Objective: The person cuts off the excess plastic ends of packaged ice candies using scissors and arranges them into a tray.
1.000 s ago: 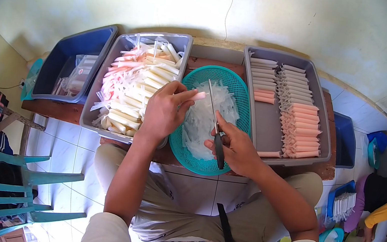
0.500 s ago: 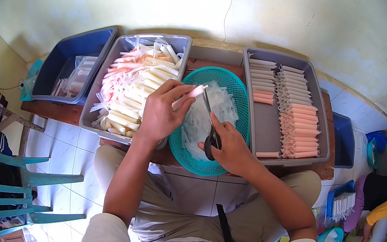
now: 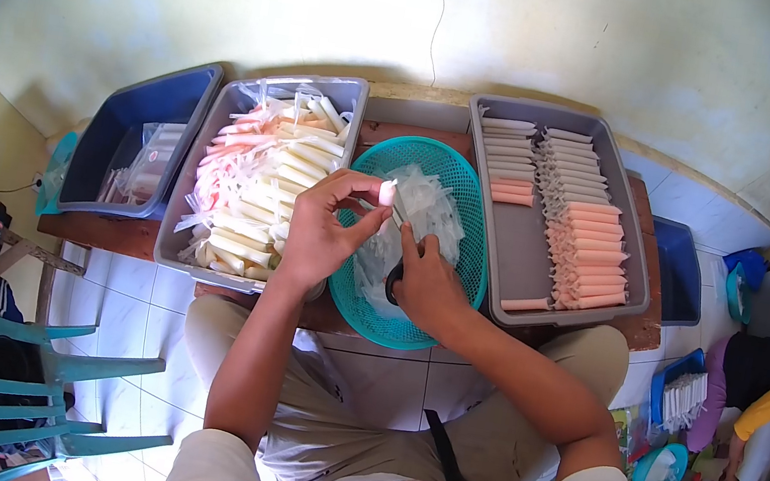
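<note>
My left hand [image 3: 323, 236] pinches a pale pink plastic-wrapped ice pop [image 3: 387, 193] between thumb and fingers, its tied end pointing up. Most of its length is hidden behind the fingers. My right hand [image 3: 437, 294] is closed round scissors [image 3: 394, 280] with black handles; their blades are mostly hidden and sit just below the ice pop. Under both hands is a teal mesh basket [image 3: 345, 300] holding clear plastic scraps [image 3: 430, 209]. To the left, a grey tub [image 3: 356, 120] is heaped with pink and cream ice pops. On the right, a grey tray [image 3: 519, 252] holds neat rows of them.
A dark blue tub [image 3: 126, 129] with wrapped packs stands at the far left of the wooden table [image 3: 94, 233]. Another blue tub [image 3: 676, 277] is beyond the right end. A teal plastic chair [image 3: 10, 383] is lower left. Another person [image 3: 757, 400] bends at the right.
My left hand has turned the ice pop more upright and shifted slightly. The scissors have dropped away from its tip, with my right hand turned more palm-down. The view has shifted a little.
</note>
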`<state>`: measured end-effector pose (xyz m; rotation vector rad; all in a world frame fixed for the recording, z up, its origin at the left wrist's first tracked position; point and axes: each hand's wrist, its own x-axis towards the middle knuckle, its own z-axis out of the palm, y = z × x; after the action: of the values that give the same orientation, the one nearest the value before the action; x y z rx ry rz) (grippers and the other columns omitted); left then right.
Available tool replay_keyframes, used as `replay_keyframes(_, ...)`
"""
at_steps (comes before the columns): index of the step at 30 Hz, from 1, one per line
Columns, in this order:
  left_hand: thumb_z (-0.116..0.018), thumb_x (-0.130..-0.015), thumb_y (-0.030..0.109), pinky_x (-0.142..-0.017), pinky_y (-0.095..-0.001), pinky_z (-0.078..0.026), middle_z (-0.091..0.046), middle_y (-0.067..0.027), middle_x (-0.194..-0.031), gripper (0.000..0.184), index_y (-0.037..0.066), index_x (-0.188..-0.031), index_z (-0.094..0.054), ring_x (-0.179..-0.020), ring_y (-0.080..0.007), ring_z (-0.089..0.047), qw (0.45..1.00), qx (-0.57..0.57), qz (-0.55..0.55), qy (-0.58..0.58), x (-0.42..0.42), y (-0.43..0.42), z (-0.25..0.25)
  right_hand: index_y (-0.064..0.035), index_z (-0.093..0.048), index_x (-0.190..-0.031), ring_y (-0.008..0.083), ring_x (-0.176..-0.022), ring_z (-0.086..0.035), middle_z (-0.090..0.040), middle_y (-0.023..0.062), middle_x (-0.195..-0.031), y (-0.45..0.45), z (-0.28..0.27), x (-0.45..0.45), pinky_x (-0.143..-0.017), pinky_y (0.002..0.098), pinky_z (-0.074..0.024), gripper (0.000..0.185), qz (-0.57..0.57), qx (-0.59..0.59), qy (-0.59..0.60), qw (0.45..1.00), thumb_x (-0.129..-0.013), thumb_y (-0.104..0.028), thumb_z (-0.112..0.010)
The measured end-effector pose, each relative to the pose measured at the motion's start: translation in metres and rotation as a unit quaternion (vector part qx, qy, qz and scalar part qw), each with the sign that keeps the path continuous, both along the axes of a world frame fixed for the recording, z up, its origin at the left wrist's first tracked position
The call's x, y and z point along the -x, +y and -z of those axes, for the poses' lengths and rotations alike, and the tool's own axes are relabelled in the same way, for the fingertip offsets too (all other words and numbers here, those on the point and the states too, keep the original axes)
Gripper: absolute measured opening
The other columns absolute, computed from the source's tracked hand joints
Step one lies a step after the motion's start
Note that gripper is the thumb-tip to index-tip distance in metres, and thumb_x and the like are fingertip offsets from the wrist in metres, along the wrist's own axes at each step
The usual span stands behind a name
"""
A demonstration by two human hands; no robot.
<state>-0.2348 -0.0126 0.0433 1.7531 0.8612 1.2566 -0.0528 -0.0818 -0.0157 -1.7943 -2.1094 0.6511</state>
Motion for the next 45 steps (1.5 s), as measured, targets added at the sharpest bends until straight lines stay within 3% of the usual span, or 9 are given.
replay_keyframes(5, -0.079, -0.092, -0.006, -0.079, -0.0287, -0.062, -0.075, -0.0084, -0.108, 0.023, 0.003, -0.114, -0.077, -0.093, -0.0144, -0.075, 0.999, 0.028, 0.007, -0.018, -0.005, -0.005, 0.000, 0.0101, -0.032, -0.162, 0.0487, -0.097, -0.071, -0.049, 0.0325, -0.129, 0.004, 0.014, -0.001, -0.086, 0.0536, -0.0609, 0.073, -0.027, -0.004, -0.044, 0.999, -0.096, -0.003, -0.059)
replay_keyframes(17, -0.079, -0.093, -0.005, -0.081, -0.0294, -0.065, -0.074, -0.0094, -0.105, 0.019, 0.001, -0.111, -0.076, -0.091, -0.0166, -0.079, 1.000, 0.023, 0.017, -0.012, -0.016, -0.011, 0.009, 0.0162, -0.030, -0.160, 0.0516, -0.102, -0.070, -0.046, 0.0338, -0.132, 0.005, 0.004, 0.003, -0.090, 0.0552, -0.0600, 0.080, -0.023, 0.057, -0.012, 0.998, -0.090, -0.005, -0.064)
replay_keyframes(23, -0.078, -0.092, -0.008, -0.093, -0.0310, -0.063, -0.075, -0.0083, -0.111, 0.027, -0.003, -0.117, -0.072, -0.103, -0.0171, -0.077, 0.998, 0.039, 0.027, 0.046, -0.021, -0.013, 0.012, 0.0210, -0.033, -0.152, 0.0525, -0.105, -0.070, -0.047, 0.0336, -0.130, 0.002, 0.007, 0.000, -0.091, 0.0559, -0.0602, 0.073, -0.034, 0.066, 0.020, 0.997, -0.091, -0.006, -0.064)
replay_keyframes(26, -0.079, -0.092, -0.006, -0.082, -0.0296, -0.063, -0.074, -0.0095, -0.106, 0.022, -0.001, -0.113, -0.075, -0.092, -0.0170, -0.079, 1.000, 0.009, 0.018, 0.022, -0.023, -0.011, 0.021, 0.0181, -0.040, -0.146, 0.0535, -0.106, -0.069, -0.046, 0.0354, -0.135, -0.007, -0.010, -0.008, -0.093, 0.0567, -0.0595, 0.065, -0.055, 0.083, 0.051, 0.994, -0.092, -0.008, -0.066)
replay_keyframes(30, -0.077, -0.096, -0.005, -0.094, -0.0300, -0.059, -0.075, -0.0066, -0.112, 0.027, -0.001, -0.121, -0.070, -0.103, -0.0131, -0.073, 0.996, 0.076, 0.038, -0.021, -0.026, -0.010, 0.028, 0.0115, -0.046, -0.141, 0.0529, -0.103, -0.070, -0.050, 0.0362, -0.136, -0.023, -0.011, -0.022, -0.091, 0.0562, -0.0599, 0.059, -0.075, -0.010, 0.053, 0.996, -0.092, -0.011, -0.070)
replay_keyframes(32, -0.077, -0.096, -0.005, -0.094, -0.0305, -0.058, -0.074, -0.0061, -0.113, 0.027, 0.000, -0.122, -0.069, -0.104, -0.0129, -0.072, 0.994, 0.097, 0.043, -0.038, -0.031, -0.014, 0.028, 0.0051, -0.057, -0.131, 0.0458, -0.096, -0.074, -0.064, 0.0298, -0.123, -0.026, -0.013, -0.035, -0.085, 0.0536, -0.0610, 0.045, -0.107, -0.096, 0.128, 0.981, -0.092, -0.013, -0.072)
replay_keyframes(38, -0.076, -0.097, -0.005, -0.092, -0.0326, -0.058, -0.072, -0.0069, -0.115, 0.028, 0.002, -0.122, -0.066, -0.106, -0.0166, -0.071, 0.975, 0.138, 0.064, -0.163, -0.052, -0.018, 0.017, -0.0058, -0.070, -0.112, 0.0315, -0.097, -0.074, -0.072, 0.0140, -0.094, -0.038, -0.071, -0.093, -0.082, 0.0459, -0.0589, 0.022, -0.081, -0.097, 0.209, 0.970, -0.091, -0.006, -0.072)
replay_keyframes(41, -0.077, -0.097, -0.004, -0.091, -0.0324, -0.059, -0.071, -0.0069, -0.114, 0.027, 0.001, -0.121, -0.066, -0.104, -0.0174, -0.072, 0.973, 0.110, 0.089, -0.184, -0.075, -0.020, 0.019, -0.0038, -0.070, -0.110, 0.0277, -0.081, -0.072, -0.071, 0.0113, -0.097, -0.046, -0.091, -0.124, -0.075, 0.0405, -0.0591, 0.023, -0.008, -0.148, 0.216, 0.965, -0.088, -0.005, -0.077)
replay_keyframes(45, -0.076, -0.096, -0.007, -0.095, -0.0308, -0.059, -0.071, -0.0076, -0.116, 0.028, 0.000, -0.120, -0.064, -0.110, -0.0162, -0.072, 0.974, 0.110, 0.121, -0.158, -0.121, -0.024, 0.022, -0.0058, -0.070, -0.111, 0.0282, -0.088, -0.072, -0.071, 0.0111, -0.104, -0.053, -0.105, -0.158, -0.080, 0.0396, -0.0589, 0.025, 0.082, -0.194, 0.116, 0.971, -0.087, -0.006, -0.079)
